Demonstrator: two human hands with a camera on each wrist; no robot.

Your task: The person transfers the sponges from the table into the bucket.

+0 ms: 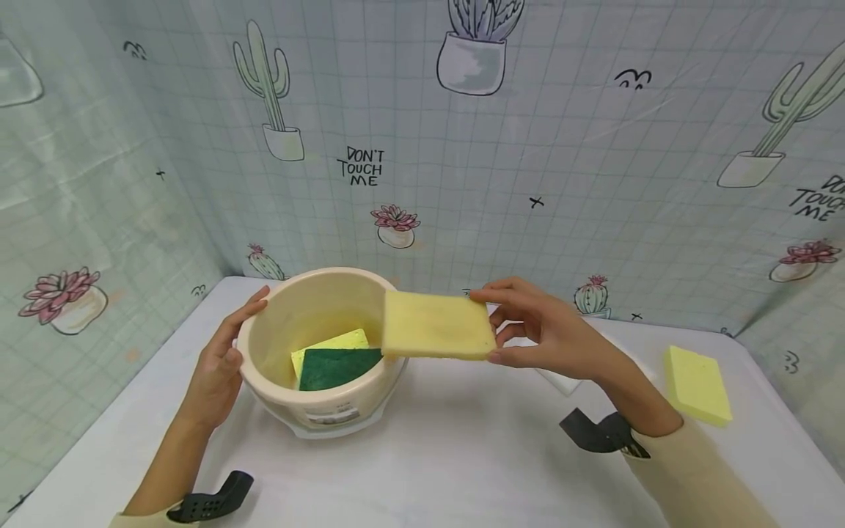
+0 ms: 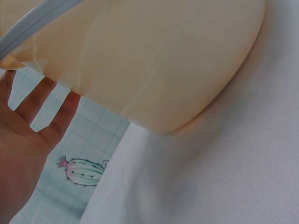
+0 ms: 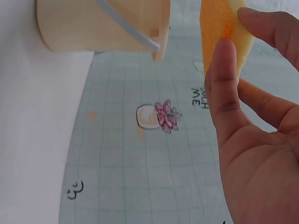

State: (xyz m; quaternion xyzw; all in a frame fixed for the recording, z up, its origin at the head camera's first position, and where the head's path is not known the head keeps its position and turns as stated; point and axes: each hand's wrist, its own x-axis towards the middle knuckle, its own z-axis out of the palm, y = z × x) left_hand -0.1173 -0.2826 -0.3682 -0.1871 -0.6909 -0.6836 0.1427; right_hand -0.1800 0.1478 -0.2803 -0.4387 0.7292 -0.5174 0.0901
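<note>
my right hand [image 1: 554, 334] pinches a flat yellow sponge [image 1: 437, 325] by its right edge, thumb below and fingers above, holding it level over the right rim of a cream basin [image 1: 317, 411]. my left hand [image 1: 221, 363] rests against the basin's left wall with fingers straight and slightly spread. inside the basin lies a green and yellow scouring sponge [image 1: 337, 361]. another yellow sponge [image 1: 698, 384] lies on the white table [image 1: 462, 455], well off to my right.
</note>
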